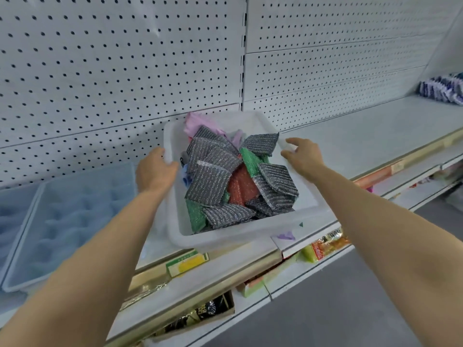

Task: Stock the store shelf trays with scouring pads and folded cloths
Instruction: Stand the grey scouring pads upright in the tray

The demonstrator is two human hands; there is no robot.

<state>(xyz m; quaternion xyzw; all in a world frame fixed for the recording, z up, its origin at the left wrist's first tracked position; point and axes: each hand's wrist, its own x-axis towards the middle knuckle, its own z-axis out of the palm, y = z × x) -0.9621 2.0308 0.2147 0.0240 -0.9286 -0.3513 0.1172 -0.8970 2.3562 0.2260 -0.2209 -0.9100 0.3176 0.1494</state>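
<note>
Head view: white tray (225, 240) sits on the shelf (363, 136), piled with grey, green and red scouring pads (213, 171); pink cloth (194, 121) at its far end. Left hand (155, 170) grips the left rim, fingers curled over it. Right hand (303, 154) at the right rim, fingers loosely bent, apparently just touching.

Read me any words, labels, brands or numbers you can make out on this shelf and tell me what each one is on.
None can be read.
Green and yellow box on the lower shelf: print too blurred.
Orange packet: characters too blurred.
Black packet: white lettering, too small and blurred.
Blue and white packs at far right: pattern only, nothing legible.
White tray and scouring pads: no text.
</note>
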